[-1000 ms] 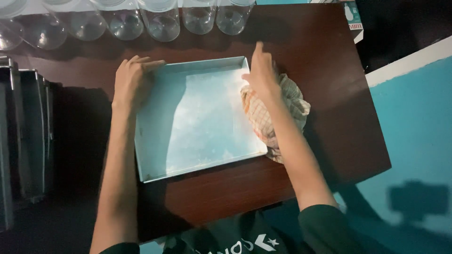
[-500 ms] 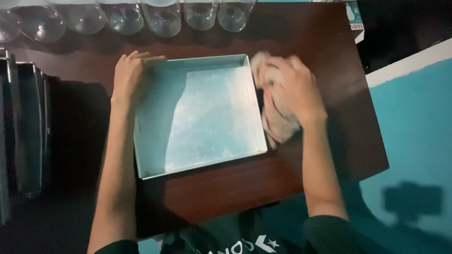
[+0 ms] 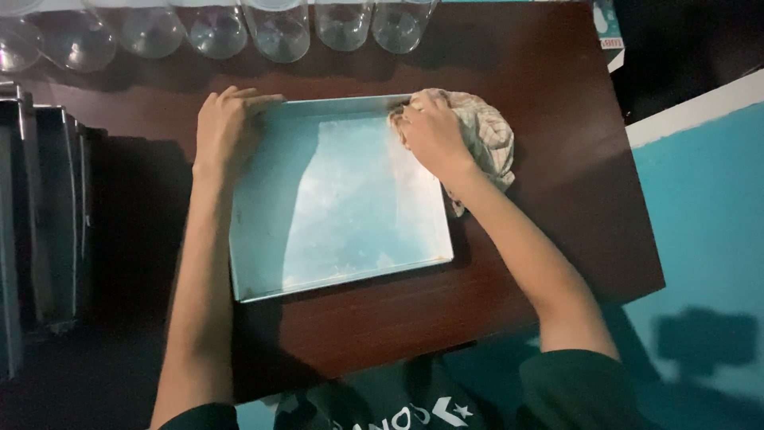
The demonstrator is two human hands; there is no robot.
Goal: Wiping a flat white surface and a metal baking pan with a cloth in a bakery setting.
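Centrally on dark brown wooden tabletop (image 3: 557,207): shallow rectangular metal tray (image 3: 338,199). Left hand (image 3: 225,127) flat, fingers extended over tray's far-left corner, gripping nothing. Right hand (image 3: 431,134) closed on crumpled checked cloth (image 3: 485,131), pressed at tray's far-right corner. Row of clear glasses (image 3: 278,32) along far edge.

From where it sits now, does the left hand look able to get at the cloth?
Probably yes. The left hand rests on the tray's far left corner; the cloth lies under the right hand across the empty tray, nothing between.
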